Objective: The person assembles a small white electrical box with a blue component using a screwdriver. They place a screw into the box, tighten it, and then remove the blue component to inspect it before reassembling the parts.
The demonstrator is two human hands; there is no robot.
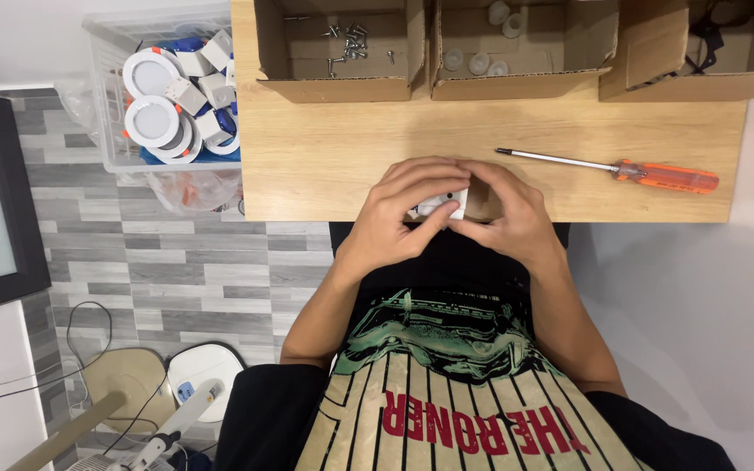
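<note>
Both hands, the left hand [400,209] and the right hand [506,214], close their fingers around a small white boxy plastic part [443,204], held at the near edge of the pale wooden table [325,166]. An orange-handled screwdriver [608,166] lies toward the right edge. Three open cardboard boxes [333,87] line the far edge, one holding metal screws [351,44]

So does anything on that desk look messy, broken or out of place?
Nothing stands out. The screwdriver lies flat on the desk, the screws stay inside their cardboard box, and both hands, left hand and right hand, cup a small white part.
</note>
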